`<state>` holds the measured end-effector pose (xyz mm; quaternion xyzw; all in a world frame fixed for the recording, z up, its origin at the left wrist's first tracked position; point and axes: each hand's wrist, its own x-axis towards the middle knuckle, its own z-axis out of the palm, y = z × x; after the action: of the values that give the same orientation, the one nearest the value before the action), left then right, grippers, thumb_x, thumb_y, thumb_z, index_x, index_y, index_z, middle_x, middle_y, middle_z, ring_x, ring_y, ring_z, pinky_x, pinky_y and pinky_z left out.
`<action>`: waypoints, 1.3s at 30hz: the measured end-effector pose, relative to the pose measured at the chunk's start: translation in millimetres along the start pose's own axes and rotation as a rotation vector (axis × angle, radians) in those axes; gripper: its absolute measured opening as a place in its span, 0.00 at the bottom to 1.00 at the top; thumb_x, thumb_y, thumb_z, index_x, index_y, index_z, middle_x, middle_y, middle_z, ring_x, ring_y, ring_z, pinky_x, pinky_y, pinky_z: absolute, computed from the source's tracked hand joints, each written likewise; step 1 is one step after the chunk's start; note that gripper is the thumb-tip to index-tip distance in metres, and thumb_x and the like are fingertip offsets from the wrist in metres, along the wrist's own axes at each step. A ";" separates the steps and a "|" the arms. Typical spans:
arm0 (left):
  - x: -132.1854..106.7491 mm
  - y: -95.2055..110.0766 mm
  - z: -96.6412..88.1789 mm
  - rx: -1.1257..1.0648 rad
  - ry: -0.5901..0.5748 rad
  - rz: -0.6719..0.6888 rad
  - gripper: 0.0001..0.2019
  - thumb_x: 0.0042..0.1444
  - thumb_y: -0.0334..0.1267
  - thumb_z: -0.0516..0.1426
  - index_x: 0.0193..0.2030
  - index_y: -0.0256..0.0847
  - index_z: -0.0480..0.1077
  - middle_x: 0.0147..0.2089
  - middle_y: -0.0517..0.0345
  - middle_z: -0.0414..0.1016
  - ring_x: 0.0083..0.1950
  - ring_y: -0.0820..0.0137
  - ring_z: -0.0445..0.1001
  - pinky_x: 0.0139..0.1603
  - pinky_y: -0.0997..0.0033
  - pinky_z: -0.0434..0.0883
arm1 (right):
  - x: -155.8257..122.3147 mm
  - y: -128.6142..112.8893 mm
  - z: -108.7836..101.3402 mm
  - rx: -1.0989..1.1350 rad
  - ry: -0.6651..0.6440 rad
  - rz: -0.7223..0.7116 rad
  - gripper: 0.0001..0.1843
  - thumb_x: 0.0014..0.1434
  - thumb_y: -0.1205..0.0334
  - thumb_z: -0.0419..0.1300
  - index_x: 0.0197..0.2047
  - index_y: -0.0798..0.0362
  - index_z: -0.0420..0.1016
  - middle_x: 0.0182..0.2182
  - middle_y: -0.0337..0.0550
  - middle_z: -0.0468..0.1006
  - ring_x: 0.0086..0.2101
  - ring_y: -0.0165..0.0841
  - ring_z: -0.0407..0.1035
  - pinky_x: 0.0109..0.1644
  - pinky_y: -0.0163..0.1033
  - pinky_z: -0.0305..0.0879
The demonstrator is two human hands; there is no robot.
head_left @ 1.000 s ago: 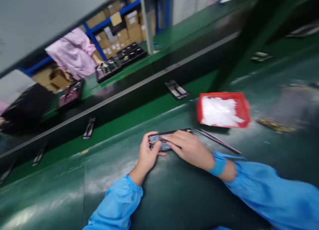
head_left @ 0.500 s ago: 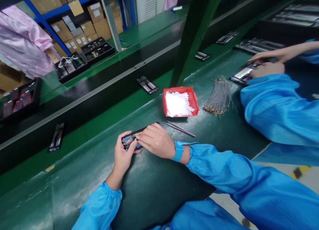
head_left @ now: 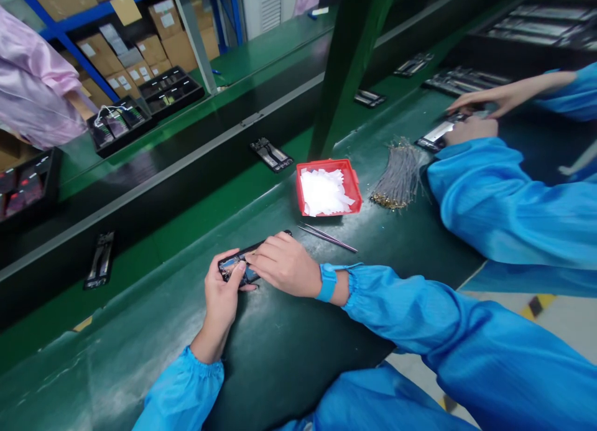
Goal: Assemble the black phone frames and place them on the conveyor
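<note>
My left hand (head_left: 221, 294) grips the near-left end of an opened phone (head_left: 229, 266), its thumb lying across the exposed circuit board. The phone is tilted just above the green bench mat. Over the phone's middle and far end, my right hand (head_left: 288, 268) has its fingertips pinched together against the inside. Whatever is between those fingertips is hidden, and the hand covers much of the phone. A blue band circles my right wrist. Metal tweezers (head_left: 328, 238) lie on the mat just beyond my right hand.
A red bin (head_left: 355, 201) of white paper slips stands past the tweezers, beside a bundle of grey cables (head_left: 398, 175). Several phone frames, one here (head_left: 272, 155), lie along the green belt. At right, a co-worker's hands (head_left: 476, 129) hold another phone. A green post (head_left: 338, 83) rises behind the bin.
The whole view has shifted slightly, so the bench things sit a little further left. Both my hands keep nearly the same pose on the phone.
</note>
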<state>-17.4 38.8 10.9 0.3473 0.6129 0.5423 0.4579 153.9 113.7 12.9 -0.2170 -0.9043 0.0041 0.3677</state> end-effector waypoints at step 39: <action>-4.7 3.4 6.4 0.062 0.059 0.015 0.26 0.52 0.49 0.70 0.54 0.41 0.71 0.47 0.53 0.78 0.37 0.67 0.81 0.27 0.69 0.82 | 1.1 2.1 -1.2 -0.004 -0.081 0.003 0.11 0.73 0.63 0.55 0.46 0.57 0.78 0.34 0.45 0.78 0.36 0.37 0.65 0.39 0.44 0.55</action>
<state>-10.0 37.3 15.2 0.3498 0.6398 0.5365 0.4248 154.8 115.9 14.2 -0.2187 -0.9180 0.0119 0.3305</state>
